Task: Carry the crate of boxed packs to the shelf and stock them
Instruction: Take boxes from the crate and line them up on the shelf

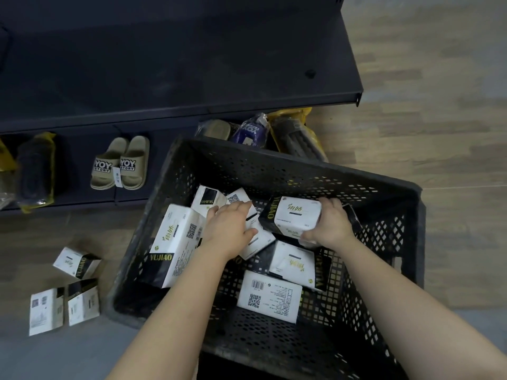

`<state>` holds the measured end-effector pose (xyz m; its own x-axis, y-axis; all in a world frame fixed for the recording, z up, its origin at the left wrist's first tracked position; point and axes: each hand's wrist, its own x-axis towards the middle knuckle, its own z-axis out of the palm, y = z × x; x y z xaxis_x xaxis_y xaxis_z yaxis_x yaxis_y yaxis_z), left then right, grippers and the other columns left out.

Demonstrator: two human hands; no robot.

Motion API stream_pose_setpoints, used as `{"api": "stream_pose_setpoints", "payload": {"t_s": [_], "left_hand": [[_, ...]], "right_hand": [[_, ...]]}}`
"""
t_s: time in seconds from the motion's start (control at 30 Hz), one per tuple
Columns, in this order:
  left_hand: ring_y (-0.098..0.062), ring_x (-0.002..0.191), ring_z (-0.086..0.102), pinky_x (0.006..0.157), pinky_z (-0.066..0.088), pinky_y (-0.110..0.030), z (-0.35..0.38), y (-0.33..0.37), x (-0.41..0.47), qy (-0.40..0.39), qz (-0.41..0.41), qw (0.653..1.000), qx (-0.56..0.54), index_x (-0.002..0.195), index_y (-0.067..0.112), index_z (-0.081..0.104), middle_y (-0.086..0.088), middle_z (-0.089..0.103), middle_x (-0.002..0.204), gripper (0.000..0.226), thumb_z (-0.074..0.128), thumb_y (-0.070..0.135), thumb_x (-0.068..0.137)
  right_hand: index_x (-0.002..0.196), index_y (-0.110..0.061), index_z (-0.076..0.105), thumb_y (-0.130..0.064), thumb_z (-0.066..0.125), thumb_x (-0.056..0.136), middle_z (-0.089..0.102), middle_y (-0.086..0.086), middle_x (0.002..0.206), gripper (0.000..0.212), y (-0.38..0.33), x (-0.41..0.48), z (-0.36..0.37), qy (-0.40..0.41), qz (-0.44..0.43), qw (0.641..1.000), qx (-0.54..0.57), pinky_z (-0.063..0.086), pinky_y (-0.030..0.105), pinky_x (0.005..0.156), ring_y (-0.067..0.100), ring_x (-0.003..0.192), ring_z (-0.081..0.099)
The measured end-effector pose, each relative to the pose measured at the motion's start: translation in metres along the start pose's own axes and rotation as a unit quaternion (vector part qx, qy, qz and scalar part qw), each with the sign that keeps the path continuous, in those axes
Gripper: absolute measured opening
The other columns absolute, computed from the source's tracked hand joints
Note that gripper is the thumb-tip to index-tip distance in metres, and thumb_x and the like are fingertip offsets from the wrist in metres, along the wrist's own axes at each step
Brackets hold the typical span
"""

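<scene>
Crate (301,163): black perforated moulded plastic, matt, scuffed and dusty on the rim. Packs (297,215): white and black printed wrap, smooth with a slight sheen; paper or film, can't tell which. Shelf (192,78): dark painted sheet metal, matt and smooth. Floor (425,133): wood-grain planks, low sheen; nearest strip is plain grey and smooth. Slippers (120,163): beige foam or rubber, matt. Bags (296,133) around the other footwear: thin glossy plastic film, yellow and clear, crinkled.

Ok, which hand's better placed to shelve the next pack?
Right. The right hand grips a tilted pack, raised off the pile in the crate; the left hand only rests on a lower pack and likely needs a grasp first.
</scene>
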<state>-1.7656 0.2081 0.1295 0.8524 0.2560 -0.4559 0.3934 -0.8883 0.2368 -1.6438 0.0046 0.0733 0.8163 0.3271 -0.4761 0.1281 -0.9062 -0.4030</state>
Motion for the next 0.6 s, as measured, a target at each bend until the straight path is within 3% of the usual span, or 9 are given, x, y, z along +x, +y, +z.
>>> {"api": "stream_pose_setpoints", "payload": {"t_s": [0.2, 0.4, 0.6], "left_hand": [[-0.017, 0.142, 0.029, 0.118, 0.013, -0.042, -0.043, 0.014, -0.028, 0.012, 0.002, 1.0, -0.003, 0.152, 0.025, 0.024, 0.004, 0.028, 0.157, 0.066, 0.051, 0.044, 0.096], [-0.016, 0.144, 0.027, 0.117, 0.012, -0.041, -0.115, 0.033, -0.066, 0.051, 0.001, 0.999, 0.01, 0.153, 0.026, 0.024, 0.005, 0.027, 0.158, 0.067, 0.051, 0.046, 0.095], [-0.016, 0.142, 0.029, 0.118, 0.013, -0.044, -0.198, 0.052, -0.103, 0.113, 0.014, 0.993, 0.016, 0.153, 0.026, 0.024, 0.006, 0.029, 0.157, 0.067, 0.052, 0.045, 0.095]], "right_hand": [[0.129, -0.01, 0.047, -0.033, 0.091, 0.048, 0.043, 0.008, 0.126, 0.096, -0.018, -0.038, -0.039, 0.005, -0.024, 1.0, 0.015, 0.044, 0.035, 0.097, 0.027, 0.119, 0.045], [0.135, -0.008, 0.043, -0.03, 0.089, 0.056, 0.044, 0.006, 0.126, 0.094, -0.066, -0.081, -0.11, 0.009, -0.103, 0.994, 0.018, 0.037, 0.034, 0.104, 0.022, 0.124, 0.039], [0.135, -0.015, 0.042, -0.03, 0.091, 0.052, 0.041, 0.002, 0.127, 0.097, -0.127, -0.117, -0.2, 0.039, -0.157, 0.986, 0.039, 0.044, 0.039, 0.098, 0.021, 0.12, 0.045]]}}
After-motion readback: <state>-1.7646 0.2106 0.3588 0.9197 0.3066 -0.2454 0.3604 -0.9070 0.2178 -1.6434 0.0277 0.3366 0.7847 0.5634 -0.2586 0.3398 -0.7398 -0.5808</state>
